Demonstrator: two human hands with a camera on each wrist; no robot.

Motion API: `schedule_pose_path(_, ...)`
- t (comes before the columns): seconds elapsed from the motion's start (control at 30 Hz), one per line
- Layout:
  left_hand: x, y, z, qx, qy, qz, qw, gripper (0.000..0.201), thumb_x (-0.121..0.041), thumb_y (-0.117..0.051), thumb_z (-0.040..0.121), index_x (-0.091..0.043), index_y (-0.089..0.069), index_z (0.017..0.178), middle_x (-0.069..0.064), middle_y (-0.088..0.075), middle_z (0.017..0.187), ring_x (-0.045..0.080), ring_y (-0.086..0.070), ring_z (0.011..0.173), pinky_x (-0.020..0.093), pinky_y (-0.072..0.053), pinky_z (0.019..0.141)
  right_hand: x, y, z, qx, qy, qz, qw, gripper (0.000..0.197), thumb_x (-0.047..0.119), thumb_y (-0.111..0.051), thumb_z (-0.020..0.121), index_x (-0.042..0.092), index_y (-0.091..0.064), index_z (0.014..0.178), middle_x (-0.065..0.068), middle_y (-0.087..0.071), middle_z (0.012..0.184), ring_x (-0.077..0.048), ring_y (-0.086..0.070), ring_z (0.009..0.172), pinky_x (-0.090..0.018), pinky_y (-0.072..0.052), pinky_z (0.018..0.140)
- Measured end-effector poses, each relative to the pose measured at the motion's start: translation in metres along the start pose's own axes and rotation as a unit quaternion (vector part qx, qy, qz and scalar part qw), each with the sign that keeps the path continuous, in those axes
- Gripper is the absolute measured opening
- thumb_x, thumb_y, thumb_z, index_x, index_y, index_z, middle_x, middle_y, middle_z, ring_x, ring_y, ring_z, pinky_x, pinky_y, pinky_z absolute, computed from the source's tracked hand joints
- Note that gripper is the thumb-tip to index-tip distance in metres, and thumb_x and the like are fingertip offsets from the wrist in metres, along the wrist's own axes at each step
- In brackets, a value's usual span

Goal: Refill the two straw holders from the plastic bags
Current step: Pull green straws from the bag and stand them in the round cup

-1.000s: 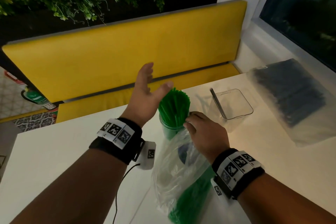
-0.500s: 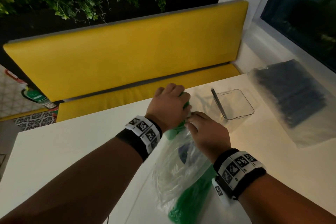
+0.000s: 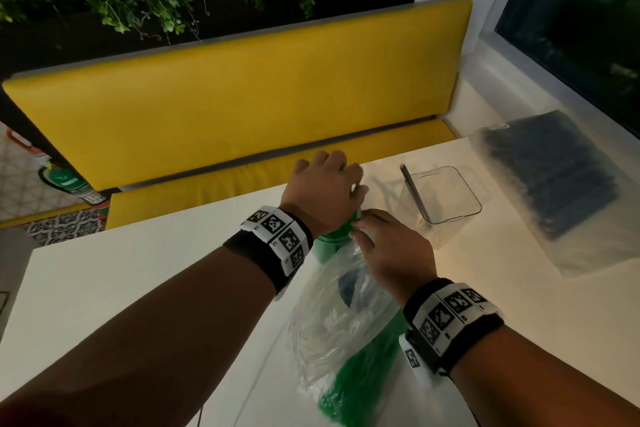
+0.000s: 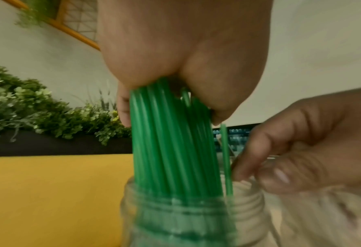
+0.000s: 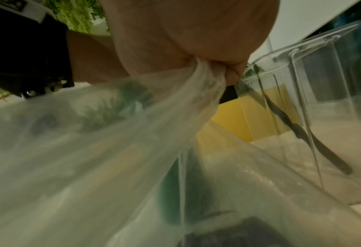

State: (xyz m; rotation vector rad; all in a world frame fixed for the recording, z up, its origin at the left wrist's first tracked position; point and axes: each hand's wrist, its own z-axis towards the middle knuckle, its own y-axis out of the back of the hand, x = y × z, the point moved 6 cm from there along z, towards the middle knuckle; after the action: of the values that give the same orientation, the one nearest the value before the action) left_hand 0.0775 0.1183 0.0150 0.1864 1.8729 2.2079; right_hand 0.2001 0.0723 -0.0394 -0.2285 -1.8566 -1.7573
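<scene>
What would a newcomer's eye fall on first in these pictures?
The bright green straws stand bunched in a clear jar on the white table, the left hand cupped over their tops. Beside it the right hand pinches a plastic bag holding more green straws. Behind the table, a yellow bench fills the background.

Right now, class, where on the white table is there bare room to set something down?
Free: white table left of the left forearm, and between right forearm and clear bag of black straws. Crowded: centre, round jar of green straws, clear bag of green straws, square clear holder.
</scene>
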Motion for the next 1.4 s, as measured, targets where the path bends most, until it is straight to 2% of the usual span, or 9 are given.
schedule_pose_path(0.1,0.014,0.009,-0.001,0.005,0.052,-0.004,0.999,0.042,-0.053,-0.051,0.093,-0.026,-0.058,0.124,0.009,-0.048,0.136,0.033,-0.047,0.125,0.049,-0.044,0.096,-0.001,0.004,-0.005,0.023,-0.007,0.020,1.000,0.033,0.046,-0.051,0.095,0.035,-0.057,0.126,0.018,-0.056,0.128,-0.010,-0.061,0.104,-0.028,-0.048,0.074)
schedule_pose_path(0.23,-0.015,0.071,-0.059,-0.248,-0.037,-0.154,0.956,0.024,-0.028,-0.060,0.091,-0.009,-0.068,0.103,0.015,-0.061,0.110,0.031,-0.057,0.098,0.037,-0.046,0.081,-0.012,0.009,-0.016,0.042,-0.056,0.085,0.994,0.058,0.064,-0.057,0.082,0.039,-0.049,0.134,0.015,-0.056,0.130,-0.010,-0.058,0.112,-0.033,-0.050,0.089)
schedule_pose_path(0.4,-0.064,-0.024,-0.139,0.085,0.108,-0.369,0.919,0.021,-0.022,-0.045,0.102,-0.026,-0.064,0.094,-0.018,-0.056,0.083,0.002,-0.049,0.075,0.023,-0.042,0.070,-0.012,0.012,-0.030,0.069,-0.057,0.209,0.974,0.052,0.048,-0.072,0.081,0.032,-0.060,0.128,0.014,-0.062,0.119,-0.002,-0.057,0.107,-0.026,-0.044,0.092)
schedule_pose_path(0.53,-0.062,-0.090,-0.159,0.162,0.239,-0.415,0.863,0.033,-0.014,-0.040,0.103,-0.019,-0.051,0.072,-0.011,-0.046,0.062,0.007,-0.040,0.060,0.021,-0.033,0.055,-0.006,-0.001,-0.041,0.122,-0.071,0.294,0.945,0.042,0.025,-0.082,0.077,0.034,-0.067,0.115,0.018,-0.066,0.112,0.006,-0.059,0.104,-0.023,-0.046,0.095)
schedule_pose_path(0.7,-0.076,-0.147,-0.173,0.359,0.189,-0.343,0.847,0.025,-0.011,-0.050,0.096,-0.018,-0.060,0.117,0.002,-0.064,0.114,0.019,-0.062,0.105,0.031,-0.051,0.093,0.005,0.002,-0.052,0.117,-0.055,0.350,0.928,0.019,0.016,-0.079,0.080,0.028,-0.073,0.093,0.016,-0.069,0.095,0.010,-0.061,0.083,-0.010,-0.046,0.076)
schedule_pose_path(0.97,-0.088,-0.140,-0.177,0.379,0.229,-0.305,0.843,0.032,-0.002,-0.041,0.096,-0.008,-0.059,0.121,0.011,-0.063,0.111,0.031,-0.061,0.109,0.034,-0.048,0.088,-0.009,0.000,-0.074,0.140,-0.027,0.347,0.927,0.020,0.002,-0.074,0.081,0.020,-0.077,0.073,0.003,-0.063,0.095,-0.001,-0.062,0.080,-0.019,-0.050,0.072)
schedule_pose_path(1.03,-0.084,-0.138,-0.182,0.395,0.246,-0.309,0.829,0.026,-0.012,-0.038,0.100,-0.011,-0.062,0.109,0.008,-0.062,0.099,0.028,-0.062,0.099,0.030,-0.046,0.081,-0.015,0.000,-0.080,0.173,-0.016,0.264,0.949,0.015,0.018,-0.081,0.076,0.031,-0.077,0.084,0.012,-0.058,0.100,-0.001,-0.059,0.091,-0.021,-0.047,0.083)
schedule_pose_path(1.17,-0.081,-0.134,-0.183,0.384,0.235,-0.311,0.837,0.031,-0.028,-0.037,0.104,-0.012,-0.062,0.100,0.010,-0.063,0.098,0.024,-0.058,0.088,0.027,-0.040,0.077,-0.029,-0.005,-0.082,0.235,-0.030,0.027,0.971,0.072,0.041,-0.082,0.069,0.038,-0.049,0.133,0.005,-0.044,0.116,-0.014,-0.057,0.102,-0.032,-0.048,0.094)
schedule_pose_path(1.4,-0.101,-0.147,-0.192,0.444,0.208,-0.251,0.835,0.027,-0.011,-0.043,0.096,-0.009,-0.065,0.111,0.007,-0.064,0.102,0.028,-0.064,0.104,0.034,-0.050,0.088,-0.031,-0.023,-0.086,0.234,-0.026,0.071,0.969,0.039,0.007,-0.055,0.078,0.038,-0.057,0.101,0.009,-0.061,0.096,-0.012,-0.060,0.086,-0.031,-0.050,0.077)
